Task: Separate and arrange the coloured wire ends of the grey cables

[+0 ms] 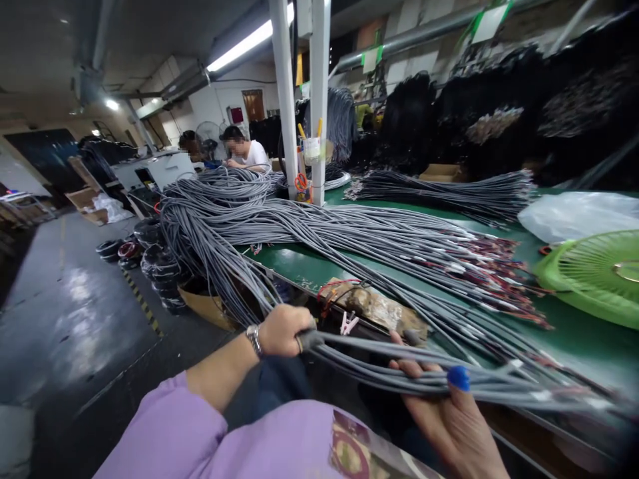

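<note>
My left hand, a watch on its wrist, is closed in a fist round one end of a bundle of grey cables. My right hand holds the same bundle further along, its thumb with a blue cap pressed on top. The bundle runs right toward stripped, coloured wire ends near the table's front edge. A small worn fixture with a clip sits just behind the bundle.
A green table carries big heaps of grey cables that spill off its left end. A green fan and a plastic bag lie at the right. White posts stand mid-table. A person sits far back. Cable coils sit on the floor.
</note>
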Demonstrator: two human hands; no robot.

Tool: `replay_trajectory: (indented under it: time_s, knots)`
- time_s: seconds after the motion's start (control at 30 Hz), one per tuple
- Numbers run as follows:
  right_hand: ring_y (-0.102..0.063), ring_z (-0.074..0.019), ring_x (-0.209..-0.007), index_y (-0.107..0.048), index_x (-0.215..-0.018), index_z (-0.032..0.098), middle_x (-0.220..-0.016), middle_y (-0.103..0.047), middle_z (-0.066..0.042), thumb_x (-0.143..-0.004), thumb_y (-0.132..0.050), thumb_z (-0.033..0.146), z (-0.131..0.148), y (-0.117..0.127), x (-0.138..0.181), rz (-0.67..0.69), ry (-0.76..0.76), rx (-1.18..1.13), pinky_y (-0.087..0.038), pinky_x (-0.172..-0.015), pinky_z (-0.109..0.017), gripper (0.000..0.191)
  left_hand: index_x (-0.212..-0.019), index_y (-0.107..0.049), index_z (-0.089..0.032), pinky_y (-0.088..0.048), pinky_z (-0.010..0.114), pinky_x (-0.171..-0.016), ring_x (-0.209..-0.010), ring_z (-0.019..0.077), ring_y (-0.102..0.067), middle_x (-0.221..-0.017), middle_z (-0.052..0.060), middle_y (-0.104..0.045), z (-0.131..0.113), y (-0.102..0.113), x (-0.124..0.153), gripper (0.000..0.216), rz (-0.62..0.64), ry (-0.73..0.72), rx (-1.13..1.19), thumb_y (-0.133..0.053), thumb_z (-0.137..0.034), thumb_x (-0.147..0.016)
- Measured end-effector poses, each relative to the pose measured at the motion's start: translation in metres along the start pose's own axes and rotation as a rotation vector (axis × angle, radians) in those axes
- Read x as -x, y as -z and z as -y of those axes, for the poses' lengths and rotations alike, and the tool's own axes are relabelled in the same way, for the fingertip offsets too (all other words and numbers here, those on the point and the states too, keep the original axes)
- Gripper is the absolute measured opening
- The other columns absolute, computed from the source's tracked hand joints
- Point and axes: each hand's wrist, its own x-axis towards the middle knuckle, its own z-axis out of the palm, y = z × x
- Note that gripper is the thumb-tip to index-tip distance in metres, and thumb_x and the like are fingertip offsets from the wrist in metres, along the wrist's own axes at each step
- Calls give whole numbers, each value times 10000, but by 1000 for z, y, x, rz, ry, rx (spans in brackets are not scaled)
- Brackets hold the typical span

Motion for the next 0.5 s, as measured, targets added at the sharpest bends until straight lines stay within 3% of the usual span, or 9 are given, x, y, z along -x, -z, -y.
replay_trajectory:
  time_s: [0.13,0.27,0.37,0.5]
  knots:
    - [-591,-101,-605,-685,-890,183,-860,-713,-5,-409,-929,423,-12,-1,4,-73,-127,31,-600,-780,-296,590,-741,-594,-181,-390,253,-602,-656,155,-586,-719,37,-631,-5,-23,50,372,161,71,-2,-482,-507,-882]
    - [-588,-93,-582,-680,-838,190,-861,-712,2,-532,-891,397,-33,6,2,-38,-197,55,-611,-732,-305,426,-788,-642,-179,-407,233,-620,-696,155,-610,-745,26,-661,2,-18,65,316,284,167,148,-537,-465,-870]
    - [-600,-105,-616,-683,-843,185,-864,-699,0,-585,-864,407,-39,8,4,25,-221,62,-600,-821,-377,386,-901,-671,-169,-439,231,-694,-769,156,-622,-847,41,-682,3,-2,42,299,219,203,291,-554,-443,-872]
    - [-617,-133,-662,-698,-846,228,-864,-679,1,-593,-845,450,-36,10,10,42,-204,115,-600,-836,-371,367,-1045,-656,-158,-452,246,-820,-915,170,-624,-1001,69,-686,-5,2,-35,312,60,131,427,-537,-403,-892]
